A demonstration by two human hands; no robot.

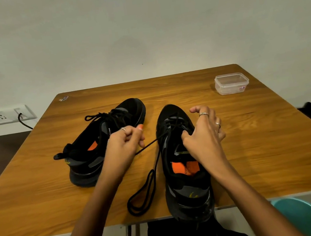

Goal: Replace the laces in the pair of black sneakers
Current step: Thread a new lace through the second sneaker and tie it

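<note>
left hand (123, 143) pinches lace (148, 144), pulling toward 9 o'clock to slide it out; right hand (203, 133) fingers curled on near sneaker (184, 166) tongue, bracing it.

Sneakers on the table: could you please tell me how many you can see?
2. The left sneaker lies angled behind the left hand; the right sneaker stands at the near table edge under the right hand. None seem hidden.
</note>
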